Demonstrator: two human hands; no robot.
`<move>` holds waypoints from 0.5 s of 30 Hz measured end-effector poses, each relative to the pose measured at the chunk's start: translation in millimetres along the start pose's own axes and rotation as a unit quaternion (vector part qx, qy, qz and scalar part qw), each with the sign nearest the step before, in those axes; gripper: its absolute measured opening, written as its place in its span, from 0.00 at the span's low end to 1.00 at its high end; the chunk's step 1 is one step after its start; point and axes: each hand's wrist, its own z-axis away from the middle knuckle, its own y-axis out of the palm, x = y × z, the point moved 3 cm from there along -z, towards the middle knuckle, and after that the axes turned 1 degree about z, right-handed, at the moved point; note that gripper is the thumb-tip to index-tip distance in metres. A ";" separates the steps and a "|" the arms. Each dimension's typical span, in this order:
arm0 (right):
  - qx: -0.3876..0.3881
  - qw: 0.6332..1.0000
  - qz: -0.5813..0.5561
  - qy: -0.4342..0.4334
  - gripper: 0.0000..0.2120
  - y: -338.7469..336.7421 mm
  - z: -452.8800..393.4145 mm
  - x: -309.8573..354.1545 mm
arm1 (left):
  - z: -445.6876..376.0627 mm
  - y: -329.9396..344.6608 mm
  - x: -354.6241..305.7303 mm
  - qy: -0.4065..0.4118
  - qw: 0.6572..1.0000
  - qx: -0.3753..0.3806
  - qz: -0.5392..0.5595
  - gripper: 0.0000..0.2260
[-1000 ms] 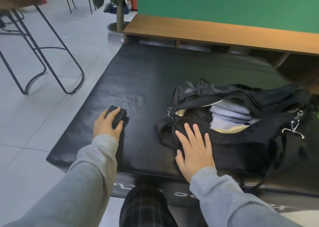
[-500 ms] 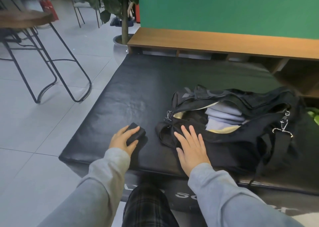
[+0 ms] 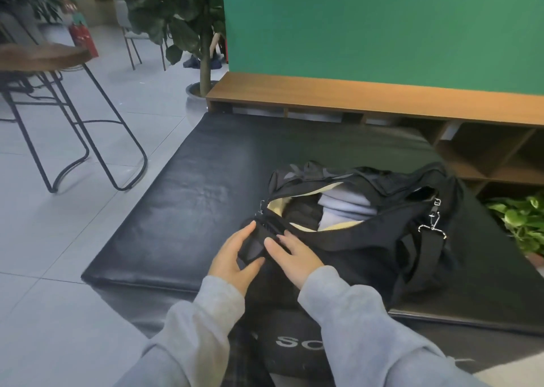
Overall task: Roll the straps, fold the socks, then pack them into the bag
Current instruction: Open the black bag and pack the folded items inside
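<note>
Item held: one small dark rolled bundle (image 3: 251, 246), most likely a rolled strap, though its kind could not be told for certain.
Left hand (image 3: 235, 257): grasped the bundle, fingers over its far side and thumb under its near edge.
Right hand (image 3: 294, 257): released, fingers straight and laid flat on the bag's near wall, touching the bundle's right side.
Bundle's long axis: ran from near-left to far-right, roughly toward the bag's mouth.
Bag (image 3: 368, 239): one, black, unzipped, lying just beyond and to the right of both hands on the black mat (image 3: 176, 210).
Opening (image 3: 306, 213): lay up and to the right of the bundle, a short way off; the left hand was the carrier, the right the nearer to the mouth.
Already inside: a stack of pale folded pieces (image 3: 344, 207), about three layers showing, with something dark beside them that could not be identified.
Metal clips (image 3: 432, 224): a cluster at the bag's right end.
Judged step: packing the bundle in, close to the end.
</note>
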 end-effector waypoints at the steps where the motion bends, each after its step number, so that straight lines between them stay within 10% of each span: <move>1: 0.002 1.000 -0.007 0.004 0.32 -1.4 3.4 3.0 | -0.1 3.0 -5.9 0.006 1.000 0.002 0.007 0.30; 15: -0.138 0.979 -0.144 -0.041 0.05 -53.1 26.3 15.8 | -14.5 36.6 -60.5 0.103 0.991 0.059 -0.063 0.36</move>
